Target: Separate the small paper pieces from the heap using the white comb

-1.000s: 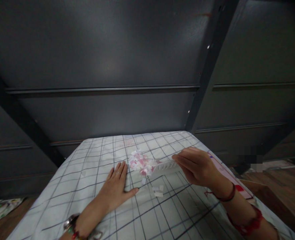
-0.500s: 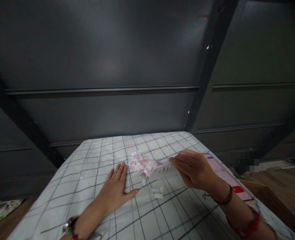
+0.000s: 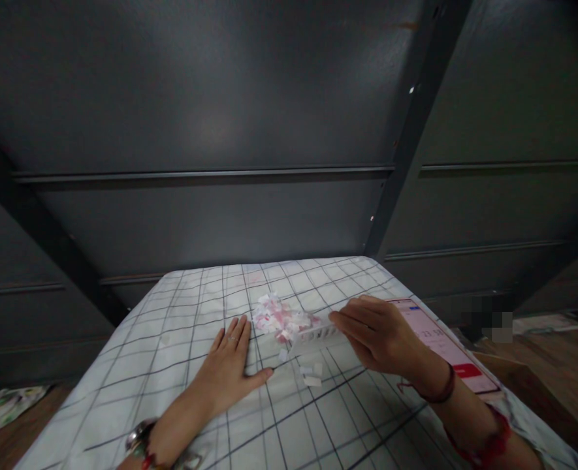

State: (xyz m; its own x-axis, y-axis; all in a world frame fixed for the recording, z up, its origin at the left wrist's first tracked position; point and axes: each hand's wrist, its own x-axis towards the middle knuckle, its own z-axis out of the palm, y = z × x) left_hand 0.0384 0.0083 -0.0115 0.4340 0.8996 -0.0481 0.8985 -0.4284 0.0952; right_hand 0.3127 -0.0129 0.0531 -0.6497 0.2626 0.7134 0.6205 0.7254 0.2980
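Observation:
My left hand (image 3: 230,356) lies flat on the checked tablecloth (image 3: 171,365), fingers spread and thumb pointing right. Just beyond its fingertips is a heap of white and pink paper scraps (image 3: 273,314). My right hand (image 3: 374,333) pinches the right end of a small white plastic basket (image 3: 313,335) with slots along its side. The basket's left end meets the heap, and some scraps lie at or over its edge; how much is inside is hard to make out. A few loose pale scraps (image 3: 311,374) rest on the cloth in front of the basket.
A phone (image 3: 438,339) with a lit pink screen lies under and beside my right forearm. Dark grey metal panels (image 3: 210,130) rise behind the table's far edge. A cardboard box (image 3: 518,378) stands below on the right, and printed packaging (image 3: 9,405) lies on the floor at left.
The basket's slotted side shows more sharply now, its right end still in my right hand. My left hand stays flat in place, and the view has shifted very slightly.

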